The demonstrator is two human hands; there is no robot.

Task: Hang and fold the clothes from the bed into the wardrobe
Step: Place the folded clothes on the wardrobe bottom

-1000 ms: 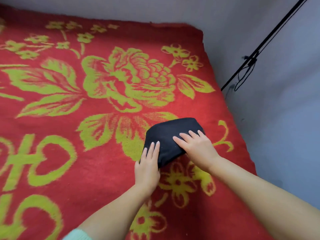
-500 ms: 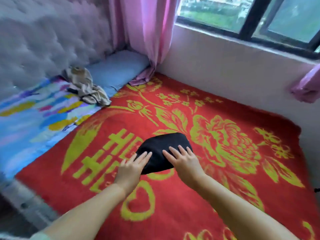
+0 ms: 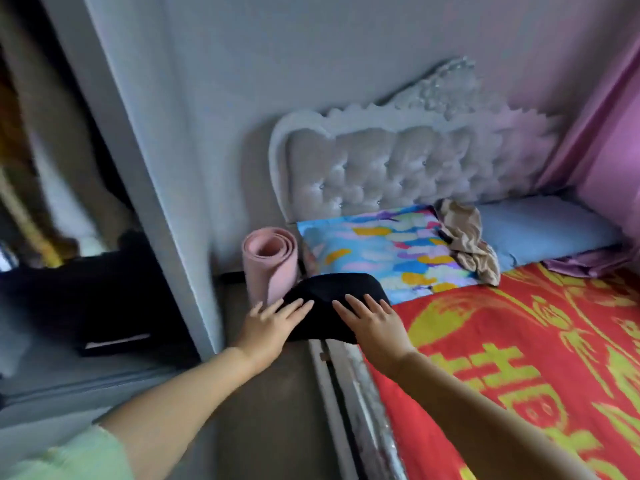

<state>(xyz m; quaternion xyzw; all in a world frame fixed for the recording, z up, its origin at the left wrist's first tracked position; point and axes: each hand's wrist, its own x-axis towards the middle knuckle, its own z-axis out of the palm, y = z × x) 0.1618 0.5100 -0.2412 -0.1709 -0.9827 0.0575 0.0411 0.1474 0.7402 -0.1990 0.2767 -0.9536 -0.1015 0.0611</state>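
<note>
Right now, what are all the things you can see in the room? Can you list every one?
folded garment: one, black, held over the bed's edge between both hands
blanket: one, red with yellow-green pattern, spread on the bed
crumpled cloth: one, beige, lying on the pillows
patterned pillow: one, many colours, by the headboard
blue pillow: one, pale blue, by the headboard, right of the patterned one
headboard: one, silver-grey tufted, against the wall
rolled mat: one, pink, standing beside the bed
curtain: one, pink, far right
wardrobe: one, open, blurred dark inside, left
left hand: fingers straight on the garment
right hand: fingers straight on the garment
</note>
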